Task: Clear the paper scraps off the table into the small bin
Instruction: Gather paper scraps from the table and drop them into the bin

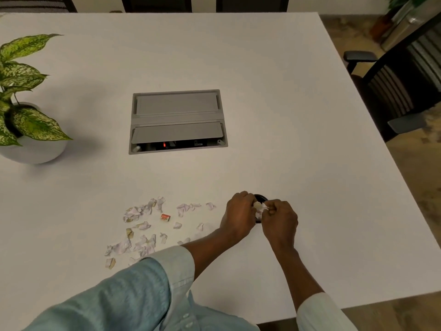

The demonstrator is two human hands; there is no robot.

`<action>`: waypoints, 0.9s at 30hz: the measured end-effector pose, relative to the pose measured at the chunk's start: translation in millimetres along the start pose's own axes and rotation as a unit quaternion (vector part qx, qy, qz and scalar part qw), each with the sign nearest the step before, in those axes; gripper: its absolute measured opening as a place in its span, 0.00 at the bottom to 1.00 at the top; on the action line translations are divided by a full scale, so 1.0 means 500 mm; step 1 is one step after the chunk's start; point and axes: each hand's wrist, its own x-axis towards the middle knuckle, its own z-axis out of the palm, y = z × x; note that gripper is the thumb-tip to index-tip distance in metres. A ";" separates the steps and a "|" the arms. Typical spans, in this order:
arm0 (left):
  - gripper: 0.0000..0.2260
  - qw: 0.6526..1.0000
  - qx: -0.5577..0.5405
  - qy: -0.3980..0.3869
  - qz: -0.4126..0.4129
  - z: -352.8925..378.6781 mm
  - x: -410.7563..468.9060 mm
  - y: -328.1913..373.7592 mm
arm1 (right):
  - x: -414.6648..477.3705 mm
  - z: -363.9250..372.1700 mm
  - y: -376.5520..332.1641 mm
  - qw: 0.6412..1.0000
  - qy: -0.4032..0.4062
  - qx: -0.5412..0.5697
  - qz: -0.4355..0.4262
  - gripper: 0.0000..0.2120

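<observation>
both hands, left [238, 215] and right [281, 217], pinch scraps [261, 207] over the bin [260, 197] at lower centre; loose bits could miss its mostly hidden, narrow mouth.

The table [274, 103] is plain white. The scraps [143, 225] on it are mostly white to pale lilac, some with tan or beige faces, and 1 scrap [165, 217] is orange-red with white. The bin [260, 197] is black. The panel [177, 120] set in the table is grey, with a small red light in its dark slot. The plant [21, 75] has green leaves mottled with cream, in a white pot [35, 151]. The sleeves [143, 295] are light blue.
</observation>
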 end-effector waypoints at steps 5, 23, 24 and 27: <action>0.11 1.000 0.016 -0.016 0.020 -0.002 -0.015 0.003 | 0.001 -0.005 0.001 1.000 -0.020 -0.012 -0.001 0.13; 0.49 0.963 0.212 -0.088 -0.142 -0.078 -0.332 -0.349 | -0.157 0.174 0.012 0.932 -0.324 -0.089 -0.137 0.35; 0.50 0.964 0.200 -0.091 -0.151 -0.073 -0.337 -0.354 | -0.156 0.183 0.012 0.928 -0.330 -0.102 -0.141 0.37; 0.52 0.967 0.162 -0.099 -0.169 -0.062 -0.332 -0.355 | -0.151 0.206 0.005 0.918 -0.342 -0.128 -0.153 0.40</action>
